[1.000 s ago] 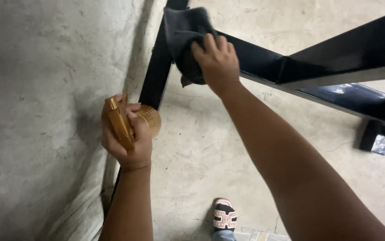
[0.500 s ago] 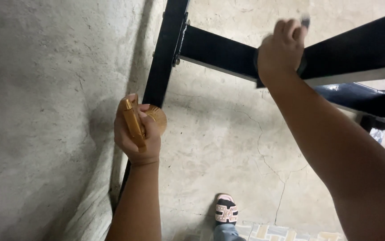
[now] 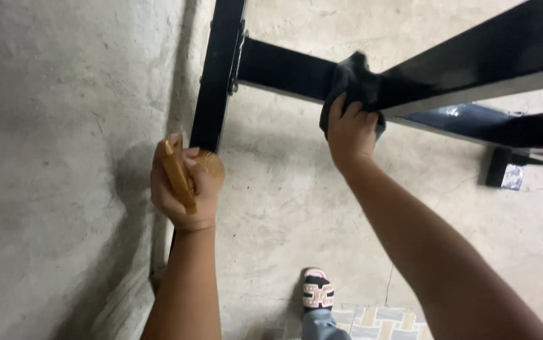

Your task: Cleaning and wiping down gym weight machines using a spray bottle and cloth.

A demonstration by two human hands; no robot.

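Left hand [image 3: 183, 189] at centre left of the frame, fingers curled tight around a golden handle-shaped piece [image 3: 178, 176], with a round golden part [image 3: 213, 169] showing just behind the knuckles, right beside the foot of a black metal upright [image 3: 218, 75]. Right hand [image 3: 350, 132] at upper centre, fingers bent and closed over a dark grey cloth [image 3: 354, 79], pressing it against a black metal crossbar [image 3: 287, 70] that runs from the upright toward the right of the frame. Cloth bunched up, wrapped over the top edge of the bar and partly tucked under the palm, just where a second, broader black beam [image 3: 473, 60] slants up to the upper right corner. Lower down on the right, another dark glossy rail [image 3: 485, 126] and a short black foot [image 3: 504, 170] resting on the ground. Rough grey plastered wall [image 3: 63, 157] filling the whole left side. Pale concrete floor [image 3: 284, 220] below, cracked in fine lines near lower centre. At bottom centre, a pink and black sandal [image 3: 317, 291] on a foot, beside a strip of patterned tiles [image 3: 378, 318]. Both forearms bare, reaching up from the bottom edge.
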